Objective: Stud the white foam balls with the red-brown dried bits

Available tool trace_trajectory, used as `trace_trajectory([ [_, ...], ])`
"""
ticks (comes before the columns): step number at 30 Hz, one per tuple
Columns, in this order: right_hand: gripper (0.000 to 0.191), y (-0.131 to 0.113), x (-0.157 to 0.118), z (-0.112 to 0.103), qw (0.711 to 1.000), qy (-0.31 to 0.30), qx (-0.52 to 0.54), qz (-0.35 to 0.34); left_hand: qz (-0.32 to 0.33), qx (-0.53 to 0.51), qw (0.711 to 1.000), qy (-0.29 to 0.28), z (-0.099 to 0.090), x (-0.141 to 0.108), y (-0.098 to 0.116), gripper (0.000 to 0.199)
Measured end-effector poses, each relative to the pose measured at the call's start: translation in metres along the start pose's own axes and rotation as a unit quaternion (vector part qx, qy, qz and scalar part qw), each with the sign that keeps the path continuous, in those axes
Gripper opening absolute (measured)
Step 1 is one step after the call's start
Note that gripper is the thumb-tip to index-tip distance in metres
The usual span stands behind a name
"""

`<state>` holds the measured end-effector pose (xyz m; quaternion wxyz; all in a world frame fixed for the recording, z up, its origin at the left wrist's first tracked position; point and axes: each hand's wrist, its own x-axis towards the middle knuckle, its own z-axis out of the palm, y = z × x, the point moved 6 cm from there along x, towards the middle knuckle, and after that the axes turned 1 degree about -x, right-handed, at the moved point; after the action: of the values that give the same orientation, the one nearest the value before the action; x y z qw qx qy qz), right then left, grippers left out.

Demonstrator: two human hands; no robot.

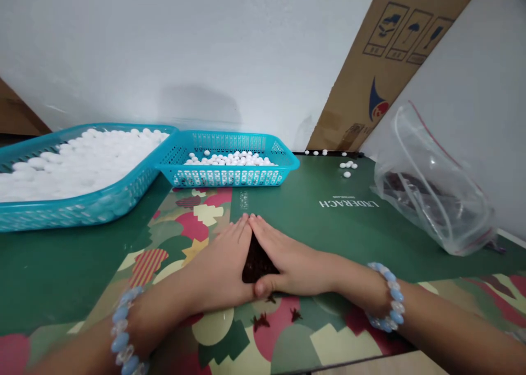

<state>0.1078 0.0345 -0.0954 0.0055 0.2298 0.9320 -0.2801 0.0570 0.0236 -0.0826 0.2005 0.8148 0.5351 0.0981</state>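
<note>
My left hand point(217, 268) and my right hand point(293, 260) rest on the green printed board, edges down. Their fingers are stretched out, with fingertips meeting at the far end and thumbs meeting on the near side. Between the palms, in the triangular gap, lies a pile of dark brown bits point(258, 262); much of it is hidden by the hands. Several loose brown pieces point(261, 322), small and irregular, are scattered just in front of the thumbs. Each wrist wears a bracelet of blue and clear beads.
A large blue basket point(123, 205) full of small white balls stands at left. Beside it, a smaller blue basket point(230, 177) holds fewer balls. Several loose white balls point(347, 174) lie back right, near a cardboard strip point(353, 79). A clear zip bag point(435, 188) with dark contents sits at right.
</note>
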Motion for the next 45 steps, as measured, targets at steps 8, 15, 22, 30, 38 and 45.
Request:
trace_trajectory([
  [8,0.067,-0.003,0.003,0.002,0.998,0.042,-0.026,0.028,-0.006,0.085,0.996,-0.001,0.012,0.002,-0.005,0.054],
  [15,0.057,-0.004,0.002,0.004,0.996,0.065,-0.038,0.057,-0.035,0.18,0.983,-0.002,0.018,0.004,-0.005,0.049],
  [22,0.053,-0.005,0.004,0.005,0.994,0.06,-0.048,0.079,-0.011,0.223,0.975,-0.003,0.015,0.005,0.0,0.046],
  [30,0.06,-0.005,0.005,0.005,0.993,0.058,-0.042,0.089,-0.002,0.199,0.98,0.002,0.014,0.003,0.001,0.043],
  [38,0.055,-0.003,0.005,0.005,0.993,0.081,-0.013,0.088,-0.009,0.159,0.984,0.074,0.006,0.003,-0.002,0.034],
  [45,0.054,-0.002,0.008,-0.003,0.988,0.114,0.054,0.086,0.007,0.098,0.985,0.145,-0.002,0.01,-0.01,0.026],
])
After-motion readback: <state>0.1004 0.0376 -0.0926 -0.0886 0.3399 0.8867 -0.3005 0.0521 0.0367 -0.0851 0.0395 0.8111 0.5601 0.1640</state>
